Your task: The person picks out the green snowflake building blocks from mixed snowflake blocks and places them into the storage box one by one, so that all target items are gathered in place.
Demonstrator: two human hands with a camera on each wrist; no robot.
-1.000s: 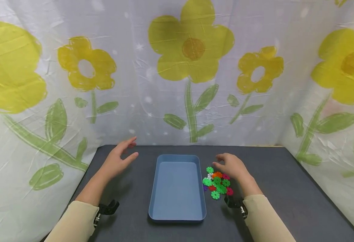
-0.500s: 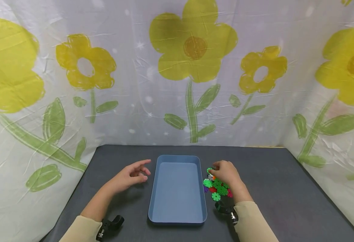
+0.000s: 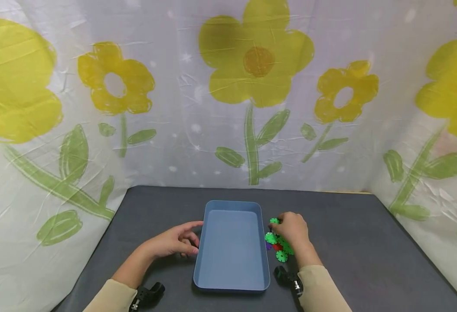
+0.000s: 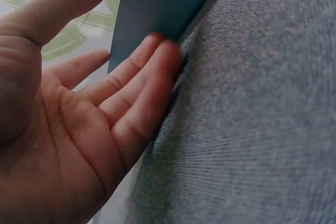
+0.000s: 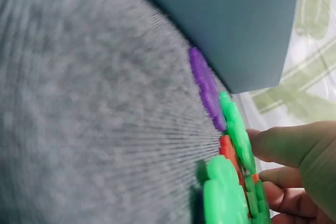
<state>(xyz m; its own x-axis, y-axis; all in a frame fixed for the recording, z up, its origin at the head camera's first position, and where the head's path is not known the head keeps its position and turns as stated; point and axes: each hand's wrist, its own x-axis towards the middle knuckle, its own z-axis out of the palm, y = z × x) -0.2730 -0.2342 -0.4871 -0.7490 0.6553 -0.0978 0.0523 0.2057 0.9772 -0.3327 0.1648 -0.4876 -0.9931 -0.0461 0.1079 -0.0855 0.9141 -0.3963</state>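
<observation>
A blue rectangular tray (image 3: 230, 247) stands in the middle of the dark table. My left hand (image 3: 174, 240) is at its left side, fingers loosely bent with the fingertips at the tray wall (image 4: 157, 9); nothing is held. Right of the tray lies a pile of flower-shaped plastic discs, among them a green disc (image 3: 282, 256), a red disc (image 3: 277, 247) and a purple disc (image 5: 206, 88). Over the pile's far part, my right hand (image 3: 294, 229) reaches down with bent fingers. Its thumb (image 5: 281, 142) is beside a green disc; whether it pinches one is hidden.
Dark cloth covers the table (image 3: 345, 242). A white curtain (image 3: 174, 143) printed with yellow flowers rises behind the table and along both sides. Black wrist mounts, one on the left wrist (image 3: 148, 294) and one on the right (image 3: 287, 277), hang close above the cloth.
My left hand has come down and rightward to the tray's left edge. The right hand has lowered onto the disc pile, its fingers bending and covering more of it.
</observation>
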